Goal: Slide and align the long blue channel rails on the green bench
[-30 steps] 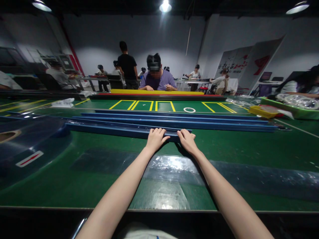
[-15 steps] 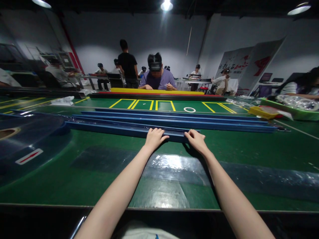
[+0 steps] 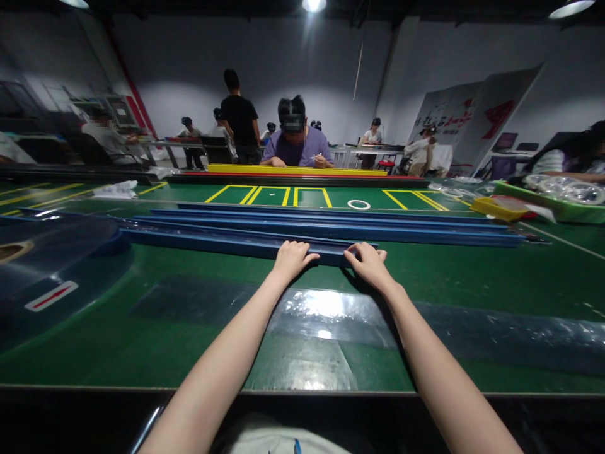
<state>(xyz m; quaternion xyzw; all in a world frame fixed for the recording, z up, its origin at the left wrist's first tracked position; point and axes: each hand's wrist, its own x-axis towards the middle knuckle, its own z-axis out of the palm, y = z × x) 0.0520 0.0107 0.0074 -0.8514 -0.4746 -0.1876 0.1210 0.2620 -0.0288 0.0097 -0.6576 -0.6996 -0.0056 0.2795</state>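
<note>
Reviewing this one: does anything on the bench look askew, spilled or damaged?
Only a mild slant: the front blue channel, under the left hand and right hand, lies at an angle to the blue channels behind it. That may just be from handling. I see no spill or obvious damage.

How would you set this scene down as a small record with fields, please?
surface: green table
left hand: on the front blue rail
right hand: touching the same rail near its right end
behind that rail: more blue rails
nearer the wearer: clear plastic strip, lying flat
left side: large clear roll
far right: yellow tray and green tray
opposite: a person in purple
</note>
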